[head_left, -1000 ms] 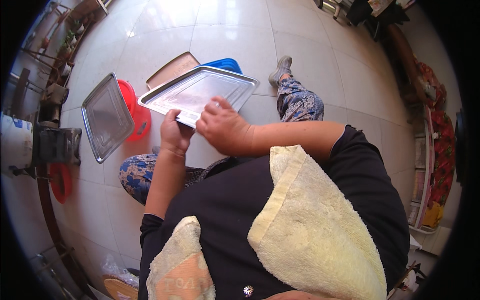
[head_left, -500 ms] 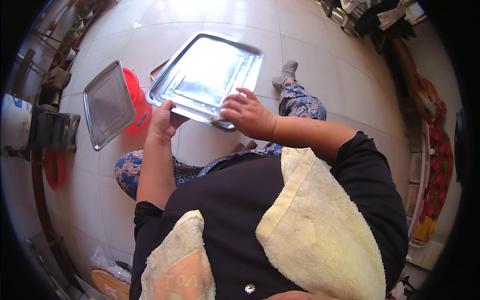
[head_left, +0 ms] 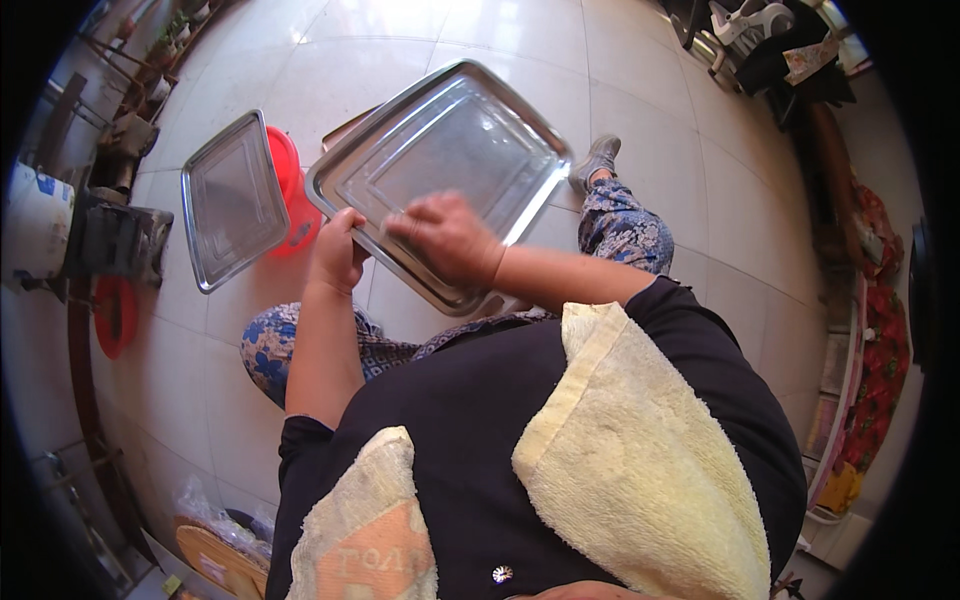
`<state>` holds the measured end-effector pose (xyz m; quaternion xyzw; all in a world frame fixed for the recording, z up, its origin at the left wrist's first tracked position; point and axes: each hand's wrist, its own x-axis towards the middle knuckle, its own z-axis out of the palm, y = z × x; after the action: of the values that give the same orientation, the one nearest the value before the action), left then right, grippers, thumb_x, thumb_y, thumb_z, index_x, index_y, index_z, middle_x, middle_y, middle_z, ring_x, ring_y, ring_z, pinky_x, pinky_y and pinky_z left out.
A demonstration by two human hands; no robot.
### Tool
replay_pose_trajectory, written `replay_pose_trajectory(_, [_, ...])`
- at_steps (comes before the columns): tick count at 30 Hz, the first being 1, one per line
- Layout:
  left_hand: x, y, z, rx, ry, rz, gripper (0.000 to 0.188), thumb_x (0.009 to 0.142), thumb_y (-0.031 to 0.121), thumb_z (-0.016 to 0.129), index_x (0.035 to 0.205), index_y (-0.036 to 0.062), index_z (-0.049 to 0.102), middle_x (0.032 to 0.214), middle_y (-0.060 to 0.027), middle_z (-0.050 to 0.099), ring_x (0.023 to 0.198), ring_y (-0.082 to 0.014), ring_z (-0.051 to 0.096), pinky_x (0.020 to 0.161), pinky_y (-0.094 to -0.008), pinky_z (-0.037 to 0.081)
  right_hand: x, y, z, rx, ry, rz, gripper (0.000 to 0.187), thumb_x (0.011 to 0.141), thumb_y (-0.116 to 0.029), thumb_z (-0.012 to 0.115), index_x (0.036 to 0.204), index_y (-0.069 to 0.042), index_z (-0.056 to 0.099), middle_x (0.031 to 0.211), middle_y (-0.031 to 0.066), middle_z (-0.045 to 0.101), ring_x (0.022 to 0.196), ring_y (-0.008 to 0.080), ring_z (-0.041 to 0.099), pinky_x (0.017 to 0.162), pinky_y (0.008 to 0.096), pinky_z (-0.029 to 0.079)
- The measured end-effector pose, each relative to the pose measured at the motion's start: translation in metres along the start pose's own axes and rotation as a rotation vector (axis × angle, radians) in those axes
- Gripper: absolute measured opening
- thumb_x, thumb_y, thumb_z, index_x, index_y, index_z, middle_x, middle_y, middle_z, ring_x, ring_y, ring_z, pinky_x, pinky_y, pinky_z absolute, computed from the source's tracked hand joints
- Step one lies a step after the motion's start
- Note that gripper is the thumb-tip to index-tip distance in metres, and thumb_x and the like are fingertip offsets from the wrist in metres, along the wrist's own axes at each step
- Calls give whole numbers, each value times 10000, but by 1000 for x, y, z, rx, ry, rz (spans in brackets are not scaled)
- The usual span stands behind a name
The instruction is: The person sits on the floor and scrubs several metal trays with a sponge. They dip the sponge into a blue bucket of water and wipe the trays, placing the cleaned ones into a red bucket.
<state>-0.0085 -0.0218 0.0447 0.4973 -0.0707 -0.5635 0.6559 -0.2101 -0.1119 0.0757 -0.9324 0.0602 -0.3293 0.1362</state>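
Single head-worn fisheye, looking steeply down, close over lap

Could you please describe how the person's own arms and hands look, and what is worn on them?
Both forearms are bare from above the elbow down. The left hand and the right hand wear no gloves, and no rings, watch or bracelet can be seen. The short black sleeves of the dark top end on the upper arms. A pale yellow terry towel lies over the shoulders.

The floor (head_left: 700,200) is laid with pale glossy tiles. A red plastic basin (head_left: 290,190) is set on it, topped by a steel tray (head_left: 232,200). A white bucket (head_left: 35,225) and a grey shoe (head_left: 596,160) are also placed on the tiles.
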Motion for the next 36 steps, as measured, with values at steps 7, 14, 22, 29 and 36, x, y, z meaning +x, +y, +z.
replay_pose_trajectory(7, [-26,9,39,-9,-52,52,68,803,63,523,788,29,580,764,-49,582,727,-169,566,688,-296,469,32,124,-22,-389,274,531,177,869,-143,542,947,-138,701,909,108,625,867,296,594,764,402,477])
replay_pose_trajectory(14, [-22,12,31,-33,-63,58,98,765,38,535,859,28,560,781,-43,569,721,-169,573,648,-301,499,73,62,-16,-287,186,22,186,811,-112,559,897,-186,706,848,67,642,838,250,611,704,374,486])
replay_pose_trajectory(22, [-21,8,36,14,-60,31,94,807,68,514,781,26,594,747,-53,588,713,-167,566,693,-292,464,48,19,16,-32,56,204,250,824,-119,535,1023,-187,671,970,97,624,935,273,578,857,399,429])
replay_pose_trajectory(29, [-21,7,35,25,-79,62,65,781,39,536,802,15,593,767,-57,597,738,-166,572,714,-301,475,35,130,-39,-500,120,585,222,830,-75,536,949,-147,710,888,127,646,859,308,602,742,417,481])
replay_pose_trajectory(36, [-18,12,42,159,-129,42,308,786,52,516,1091,10,537,936,-84,608,840,-188,617,701,-308,530,88,15,16,142,298,172,217,768,-32,612,974,-85,658,911,130,631,892,315,604,809,400,496])
